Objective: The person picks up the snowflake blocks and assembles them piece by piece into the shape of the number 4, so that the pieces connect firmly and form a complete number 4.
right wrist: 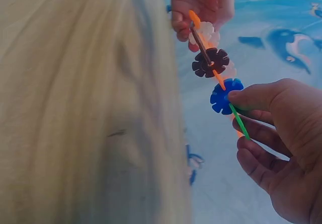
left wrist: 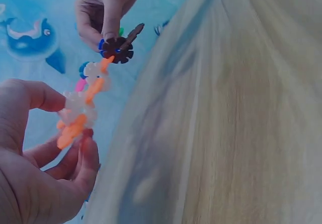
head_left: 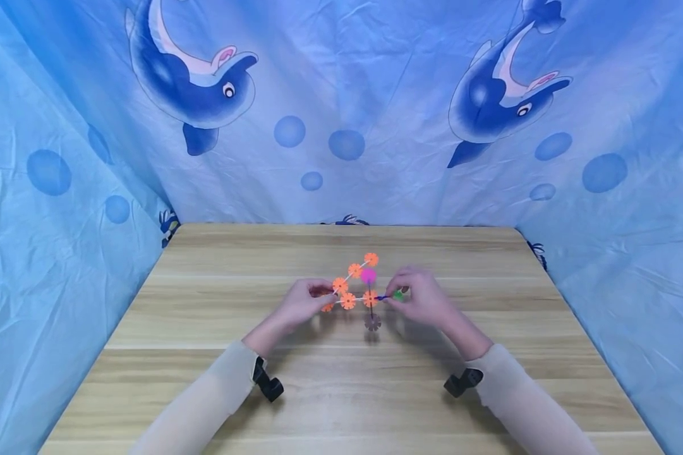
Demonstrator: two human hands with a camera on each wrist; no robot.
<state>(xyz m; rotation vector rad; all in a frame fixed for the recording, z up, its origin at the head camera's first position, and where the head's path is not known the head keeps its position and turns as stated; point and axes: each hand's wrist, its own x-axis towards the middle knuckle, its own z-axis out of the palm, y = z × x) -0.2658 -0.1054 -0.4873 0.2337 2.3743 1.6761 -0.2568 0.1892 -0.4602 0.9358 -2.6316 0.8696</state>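
Both hands hold up one joined chain of notched plastic snowflake discs (head_left: 348, 301) above the table. My left hand (head_left: 304, 303) grips its left end, where orange discs (left wrist: 73, 132), white discs (left wrist: 76, 102) and a red piece (left wrist: 88, 133) meet. At the right end, my right hand (head_left: 423, 297) pinches a blue disc (right wrist: 220, 101) with the thumb on its face. A green disc (right wrist: 239, 122) slots into the blue one beside the fingers. A dark brown disc (head_left: 373, 323) hangs toward the near side, and a pink disc (head_left: 368, 275) sits on the far side.
Under the hands lies a wood-grain table (head_left: 341, 392). Blue cloth (head_left: 347, 95) printed with dolphins and bubbles hangs behind it and along both sides. Each wrist wears a black camera mount, one on the left (head_left: 268, 380) and one on the right (head_left: 464, 382).
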